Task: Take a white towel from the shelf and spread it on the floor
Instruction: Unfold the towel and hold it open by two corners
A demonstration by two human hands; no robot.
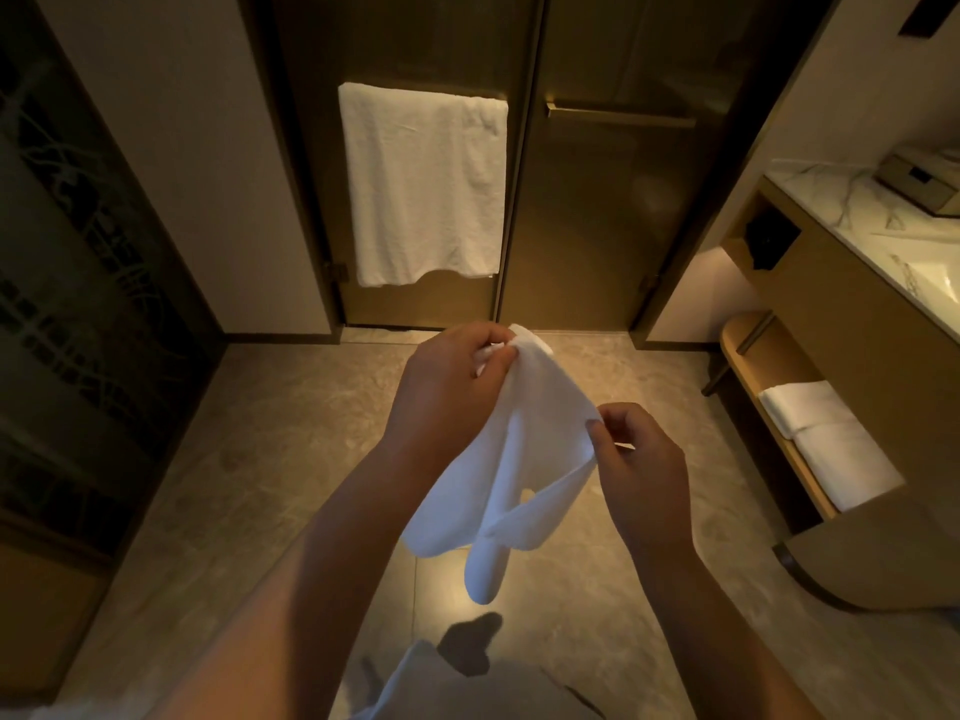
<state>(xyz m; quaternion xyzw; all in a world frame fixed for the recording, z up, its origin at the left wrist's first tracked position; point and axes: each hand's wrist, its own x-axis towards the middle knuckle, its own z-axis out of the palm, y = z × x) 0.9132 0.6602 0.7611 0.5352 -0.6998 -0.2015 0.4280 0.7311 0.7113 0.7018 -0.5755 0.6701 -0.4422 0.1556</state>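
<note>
A white towel (519, 459) hangs in the air above the tiled floor (270, 459), half unfolded, its lower folds drooping. My left hand (447, 392) pinches its top corner, higher and farther from me. My right hand (639, 459) pinches another edge of the same towel, lower and to the right. Under the vanity at the right, the low wooden shelf (748, 366) holds two more folded white towels (826, 439).
A large white towel (423, 184) hangs on a bar on the glass door straight ahead. A marble vanity counter (852, 210) with a tissue box (919, 181) stands at the right. A dark patterned panel (78, 304) lines the left side.
</note>
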